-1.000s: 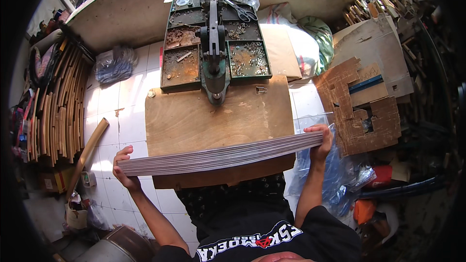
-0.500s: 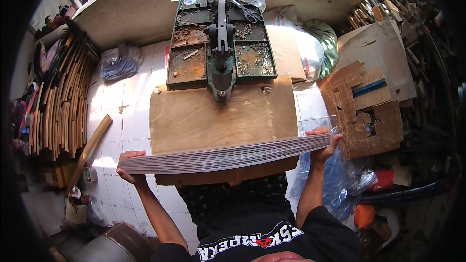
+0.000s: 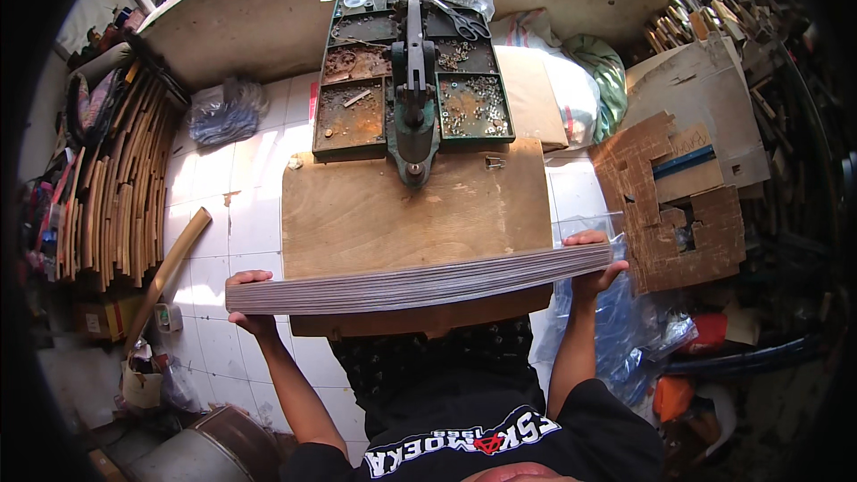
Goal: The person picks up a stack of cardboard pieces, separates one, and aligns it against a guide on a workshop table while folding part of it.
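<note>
A long stack of thin grey-white sheets (image 3: 420, 287) is held edge-up across the front of a wooden board (image 3: 415, 223). My left hand (image 3: 251, 302) grips its left end, fingers along the far side and thumb on the near side. At the opposite end, my right hand (image 3: 591, 270) is closed on it the same way, slightly farther from me. The layered edges face up; the broad faces of the sheets are hidden. Beyond the stack, the foot of a green hand press (image 3: 413, 147) reaches over the board's far edge.
Around the press, a green compartment tray (image 3: 353, 147) holds small metal parts; scissors (image 3: 466, 25) lie at its far right. Brown boards (image 3: 116, 187) stand at left near a curved strip (image 3: 174, 259). Cut cardboard (image 3: 714, 241) and clear plastic (image 3: 589, 348) lie at right.
The stack's left end and my left hand have shifted slightly right and away from me. My right hand keeps its grip. The whole view has moved a little.
</note>
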Demonstrator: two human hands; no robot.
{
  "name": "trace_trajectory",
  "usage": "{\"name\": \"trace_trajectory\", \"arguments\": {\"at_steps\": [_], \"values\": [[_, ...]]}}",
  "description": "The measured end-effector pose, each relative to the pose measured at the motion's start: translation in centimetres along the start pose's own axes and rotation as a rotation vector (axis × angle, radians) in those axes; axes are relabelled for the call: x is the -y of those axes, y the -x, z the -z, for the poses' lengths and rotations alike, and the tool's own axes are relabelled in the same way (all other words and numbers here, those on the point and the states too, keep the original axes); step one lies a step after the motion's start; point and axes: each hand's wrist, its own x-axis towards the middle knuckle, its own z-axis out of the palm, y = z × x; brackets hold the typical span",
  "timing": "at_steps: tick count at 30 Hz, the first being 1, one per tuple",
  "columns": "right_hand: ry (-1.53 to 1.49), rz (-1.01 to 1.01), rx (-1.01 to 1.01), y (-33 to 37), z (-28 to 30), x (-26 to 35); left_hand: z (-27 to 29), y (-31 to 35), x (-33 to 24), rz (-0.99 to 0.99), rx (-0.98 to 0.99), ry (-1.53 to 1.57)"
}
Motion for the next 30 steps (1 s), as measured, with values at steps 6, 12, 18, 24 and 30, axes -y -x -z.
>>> {"name": "trace_trajectory", "arguments": {"at_steps": [6,12,18,24,30], "values": [[-0.027,-0.034,-0.096,0.3,0.8,-0.5,-0.4,-0.3,-0.3,-0.021,-0.089,0.023],[0.053,-0.041,-0.042,0.6,1.2,-0.2,0.1,0.4,-0.2,-0.029,-0.076,0.054],[0.049,-0.02,-0.011,0.8,1.4,-0.1,-1.1,0.5,-1.0,-0.039,-0.087,-0.055],[0.046,0.069,-0.069,1.2,0.7,-0.6,0.3,0.6,-0.3,-0.049,-0.057,-0.082],[0.04,0.022,-0.19,0.9,0.9,-1.3,0.2,0.1,0.7,-0.054,-0.138,0.052]]}}
